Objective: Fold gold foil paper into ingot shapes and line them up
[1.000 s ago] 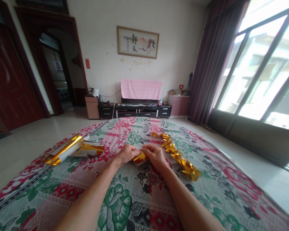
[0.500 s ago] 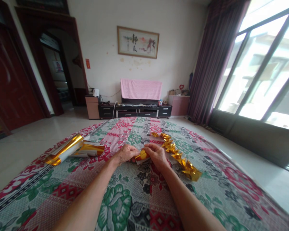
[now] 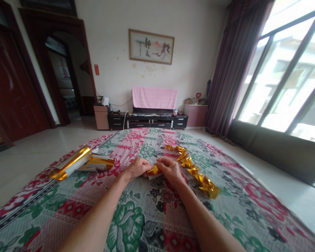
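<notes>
Between my two hands is a small sheet of gold foil paper [image 3: 154, 171], partly curled, with a pale edge showing underneath. My left hand [image 3: 138, 168] pinches its left side, and my right hand [image 3: 170, 169] grips its right side and top with bent fingers. Some of the paper is hidden behind the fingers. Just right of my right hand, a row of folded gold paper pieces [image 3: 195, 169] runs diagonally over the cloth. Off to the left lie curled gold foil sheets [image 3: 77, 162] with whitish undersides.
A flowered tablecloth [image 3: 128, 224] in red, green and grey covers the round table. Beyond it stand a low black TV cabinet [image 3: 149, 123] and a screen under a pink towel [image 3: 154, 97]. Purple curtains [image 3: 230, 70] hang beside the window on the right.
Both hands stay in nearly the same place. The gold foil paper between them looks slightly more curled, and my right fingers have shifted a little left over it.
</notes>
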